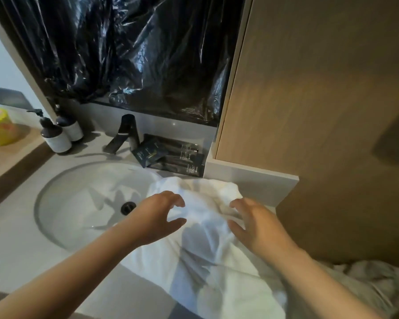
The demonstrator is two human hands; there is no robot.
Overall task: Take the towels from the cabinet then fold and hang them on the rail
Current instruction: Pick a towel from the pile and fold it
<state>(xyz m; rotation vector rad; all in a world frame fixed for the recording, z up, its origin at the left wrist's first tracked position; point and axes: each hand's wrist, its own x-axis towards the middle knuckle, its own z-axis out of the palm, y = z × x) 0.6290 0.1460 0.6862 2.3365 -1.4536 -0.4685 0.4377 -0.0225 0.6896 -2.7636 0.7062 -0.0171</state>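
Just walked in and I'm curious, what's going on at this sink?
A person reaches both hands toward a white towel lying crumpled on the counter, its edge over the sink rim. The left hand and right hand are over it, fingers loosely curled, holding nothing. The towel is not yet folded.

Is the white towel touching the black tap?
Apart. The head view shows bare counter between the tap and the towel's nearest edge.

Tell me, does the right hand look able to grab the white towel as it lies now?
Probably yes. The right hand is open right at the white towel, which lies uncovered on the counter at the edge of the sink; nothing sits between them.
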